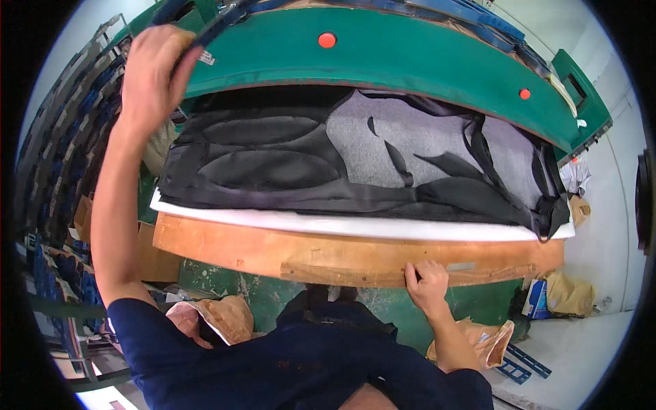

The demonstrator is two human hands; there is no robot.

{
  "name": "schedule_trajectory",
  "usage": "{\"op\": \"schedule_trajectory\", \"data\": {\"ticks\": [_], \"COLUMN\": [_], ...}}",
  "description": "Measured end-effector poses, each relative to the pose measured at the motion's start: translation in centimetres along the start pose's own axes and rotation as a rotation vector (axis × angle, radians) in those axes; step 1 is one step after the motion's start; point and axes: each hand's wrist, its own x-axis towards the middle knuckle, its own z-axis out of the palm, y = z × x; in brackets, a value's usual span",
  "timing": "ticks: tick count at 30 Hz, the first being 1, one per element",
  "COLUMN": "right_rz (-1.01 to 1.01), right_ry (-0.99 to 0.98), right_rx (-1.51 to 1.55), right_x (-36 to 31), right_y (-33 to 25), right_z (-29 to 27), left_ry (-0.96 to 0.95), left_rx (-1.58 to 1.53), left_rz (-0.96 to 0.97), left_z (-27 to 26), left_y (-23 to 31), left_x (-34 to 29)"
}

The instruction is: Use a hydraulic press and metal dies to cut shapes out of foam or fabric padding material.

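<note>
Raised at the upper left, my left hand (156, 72) is closed around a dark blue, narrow frame-like piece (213, 33) by the top of a green machine beam (273, 51). Part of that piece runs past the picture's upper rim. My right hand (429, 283) has its fingers curled at the front edge of a brown wooden board (328, 247); the fingertips are tucked out of sight. Between the beam and the board lies black sheet material (270, 167) with cut-out shapes, some showing grey below. A white slab (342, 223) sticks out beneath it.
Blue frames (471, 24) lie along the beam's top, which bears red buttons (327, 40). Racks of blue frames (72, 143) stand at the left. Brown paper sacks (222, 318) and a cardboard box (157, 253) sit on the green floor. Blue slotted pieces (523, 362) lie lower right.
</note>
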Motion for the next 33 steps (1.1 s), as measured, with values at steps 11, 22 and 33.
{"op": "schedule_trajectory", "data": {"ticks": [11, 22, 33], "right_rz": [0.01, 0.058, 0.097], "right_ry": [-0.117, -0.162, -0.041], "right_rx": [-0.089, -0.133, -0.113], "right_x": [-1.8, -3.8, -6.8], "right_y": [-0.3, -2.0, -5.6], "right_z": [0.4, -1.3, -2.4], "left_ry": [-0.285, -0.316, -0.236], "left_rx": [-0.143, -0.145, -0.373], "left_rz": [0.015, 0.004, -0.065], "left_z": [-7.7, -4.6, 7.0], "left_y": [11.1, 9.1, 4.5], "left_x": [-11.1, -16.5, -18.8]}}
